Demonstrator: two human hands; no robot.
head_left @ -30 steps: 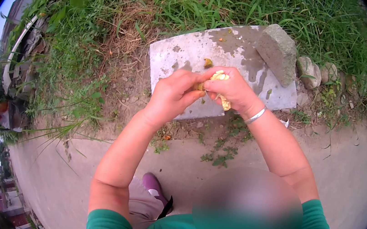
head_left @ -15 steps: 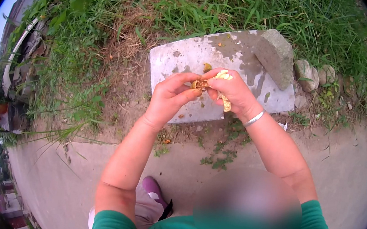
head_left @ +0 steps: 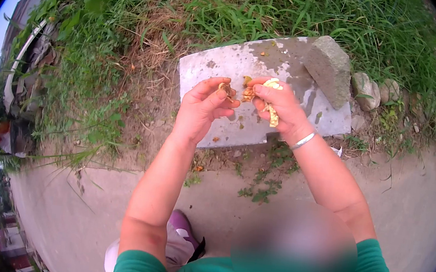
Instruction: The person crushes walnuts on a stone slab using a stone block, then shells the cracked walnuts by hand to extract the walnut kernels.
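Note:
Over a pale stone slab (head_left: 210,67), my left hand (head_left: 206,102) pinches a small brownish piece (head_left: 227,91) between thumb and fingers. To its right, my right hand (head_left: 282,103), with a silver bangle at the wrist, is closed around a crumpled yellow-white thing (head_left: 273,117) that sticks out above and below the fist. An orange-brown piece (head_left: 248,93) shows at the right thumb and fingertips. A narrow gap separates the two hands. Just beyond them a greenish-brown scrap (head_left: 247,80) lies on the slab.
A rough stone block (head_left: 328,70) rests on the slab's right part, with rounded stones (head_left: 365,91) beside it. Grass (head_left: 244,9) grows behind. Concrete paving (head_left: 90,202) runs along the near side. Small orange scraps (head_left: 199,168) lie on the ground before the slab.
The hands were together at a brownish thing and have moved apart, the left one leftward. A piece now shows in each hand's fingertips.

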